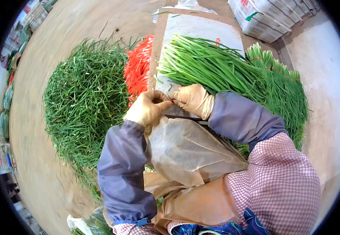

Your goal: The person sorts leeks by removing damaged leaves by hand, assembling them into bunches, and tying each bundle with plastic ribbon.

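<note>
In front of my lap, both gloved hands meet over the near edge of a white-topped board [201, 25]. My left hand [148, 107] is closed in a pinch, and my right hand [193, 100] is pinched against it from the other side. A small bit of red tie [172, 100] shows between the fingertips; the rest of it is hidden by the fingers. Just beyond my right hand lies a heap of loose green garlic chives [213, 62], pale ends toward the left. A pile of red ties [138, 68] lies along the board's left edge.
A large heap of loose green leaves [85, 102] covers the floor at left. Chive bundles bound with red bands [281, 86] stand at right. White plastic crates [264, 19] are at the back right. A translucent apron [189, 145] covers my lap.
</note>
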### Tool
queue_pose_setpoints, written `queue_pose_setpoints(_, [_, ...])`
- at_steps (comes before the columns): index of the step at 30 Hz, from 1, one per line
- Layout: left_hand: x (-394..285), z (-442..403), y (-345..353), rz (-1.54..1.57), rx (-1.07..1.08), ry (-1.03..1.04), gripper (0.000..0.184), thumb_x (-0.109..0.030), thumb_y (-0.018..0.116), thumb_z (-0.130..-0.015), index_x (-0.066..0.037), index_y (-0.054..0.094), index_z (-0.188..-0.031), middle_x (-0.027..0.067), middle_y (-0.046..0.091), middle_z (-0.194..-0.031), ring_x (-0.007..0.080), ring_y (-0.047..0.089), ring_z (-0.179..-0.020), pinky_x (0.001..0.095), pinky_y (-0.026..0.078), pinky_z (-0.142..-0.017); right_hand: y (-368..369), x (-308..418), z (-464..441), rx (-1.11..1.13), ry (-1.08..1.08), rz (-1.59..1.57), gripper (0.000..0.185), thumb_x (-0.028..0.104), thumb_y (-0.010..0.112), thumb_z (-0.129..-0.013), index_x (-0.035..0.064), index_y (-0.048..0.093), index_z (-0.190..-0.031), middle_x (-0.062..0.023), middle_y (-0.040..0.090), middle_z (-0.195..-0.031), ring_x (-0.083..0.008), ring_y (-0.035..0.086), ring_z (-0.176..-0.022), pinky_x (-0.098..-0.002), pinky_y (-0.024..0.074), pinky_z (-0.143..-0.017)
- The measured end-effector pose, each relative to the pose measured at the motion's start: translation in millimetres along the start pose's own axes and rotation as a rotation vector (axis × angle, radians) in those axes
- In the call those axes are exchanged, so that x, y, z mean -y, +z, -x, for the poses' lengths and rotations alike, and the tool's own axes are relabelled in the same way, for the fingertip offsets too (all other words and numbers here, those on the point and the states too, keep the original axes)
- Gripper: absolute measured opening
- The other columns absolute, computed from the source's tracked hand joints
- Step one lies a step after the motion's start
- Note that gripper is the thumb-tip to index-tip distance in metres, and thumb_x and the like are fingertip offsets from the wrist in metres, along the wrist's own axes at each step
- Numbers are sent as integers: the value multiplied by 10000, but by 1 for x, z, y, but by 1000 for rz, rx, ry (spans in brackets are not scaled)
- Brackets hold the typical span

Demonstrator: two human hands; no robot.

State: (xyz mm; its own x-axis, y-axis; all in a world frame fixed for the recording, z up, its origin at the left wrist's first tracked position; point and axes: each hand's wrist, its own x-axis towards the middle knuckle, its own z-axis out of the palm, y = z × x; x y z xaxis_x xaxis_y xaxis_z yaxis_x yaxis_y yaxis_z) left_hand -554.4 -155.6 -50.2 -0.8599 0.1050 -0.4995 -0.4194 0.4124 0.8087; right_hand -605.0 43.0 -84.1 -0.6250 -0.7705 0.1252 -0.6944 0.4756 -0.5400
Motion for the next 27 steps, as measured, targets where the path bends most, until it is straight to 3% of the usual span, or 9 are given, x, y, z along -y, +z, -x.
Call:
queue_pose_setpoints(5, [-3, 3, -1, 579, -110, 249, 237, -200, 631, -949, -25, 705, -1090, 11, 666, -822, 64, 545, -642, 212, 457, -606, -22, 28, 11, -371, 5, 46, 80, 136, 618, -859, 102, 687, -880, -118, 645, -750, -302, 643, -685, -396, 502, -606])
queue_pose_setpoints(8, [-13, 2, 20, 415, -93, 188, 241, -132, 688, -928, -37, 694, -1149, -5, 684, -852, 52, 569, -650, 214, 479, -591, -26, 24, 9, -522, -30, -58, 121, 149, 614, -922, 76, 706, -891, -148, 679, -787, -271, 654, -652, -372, 517, -585])
queue_pose_setpoints(11, [-11, -12, 30, 298, -37, 285, 277, -154, 724, -909, -12, 683, -1143, 11, 698, -881, 45, 595, -707, 208, 499, -626, -54, 45, 5, -435, 246, -575, 145, 133, 612, -946, 44, 723, -924, -127, 700, -757, -191, 626, -568, -320, 494, -545])
queue_pose_setpoints(12, [-15, -15, 33, 345, -36, 289, 282, -157, 728, -906, -9, 681, -1142, 11, 698, -879, 44, 595, -705, 208, 499, -624, -57, 40, 4, -322, 404, -861, 189, 169, 641, -964, -1, 722, -977, -27, 669, -711, -72, 578, -541, -235, 466, -483])
queue_pose_setpoints(15, [-15, -23, 41, 464, -31, 363, 276, -167, 729, -906, -3, 677, -1122, 13, 701, -869, 57, 602, -705, 219, 498, -626, -72, 36, 3, -163, 418, -1026, 217, 198, 647, -963, -4, 724, -991, -29, 666, -710, -76, 579, -547, -233, 466, -483])
queue_pose_setpoints(16, [-14, -24, 41, 456, -26, 294, 260, -168, 735, -901, -9, 685, -1101, 13, 706, -868, 63, 613, -727, 221, 496, -640, -87, 33, 4, -45, 364, -941, 253, 234, 649, -964, -1, 715, -1030, -29, 670, -744, -86, 594, -581, -235, 469, -486])
queue_pose_setpoints(21, [-25, -14, 36, 267, -83, 274, 172, -129, 731, -893, -26, 736, -1031, 24, 735, -909, 83, 648, -810, 245, 518, -741, -165, -97, -22, -670, 400, -561, 258, 241, 601, -949, 21, 687, -1054, -95, 683, -831, -173, 660, -799, -331, 527, -698])
queue_pose_setpoints(24, [-29, -16, 35, 63, -69, 390, 176, -138, 726, -893, -29, 736, -1031, 19, 738, -910, 71, 642, -808, 244, 516, -754, -156, -203, -22, -217, 563, 269, 460, 441, 476, -938, 64, 721, -1038, -194, 704, -1044, -377, 651, -1010, -451, 491, -906])
queue_pose_setpoints(27, [-26, -21, 36, 53, -30, 358, 205, -176, 712, -890, -36, 737, -1037, 70, 740, -894, 110, 654, -783, 273, 523, -739, -124, -162, -14, -86, 644, 445, 410, 389, 455, -925, 90, 723, -1012, -197, 689, -1055, -386, 646, -1014, -469, 490, -914])
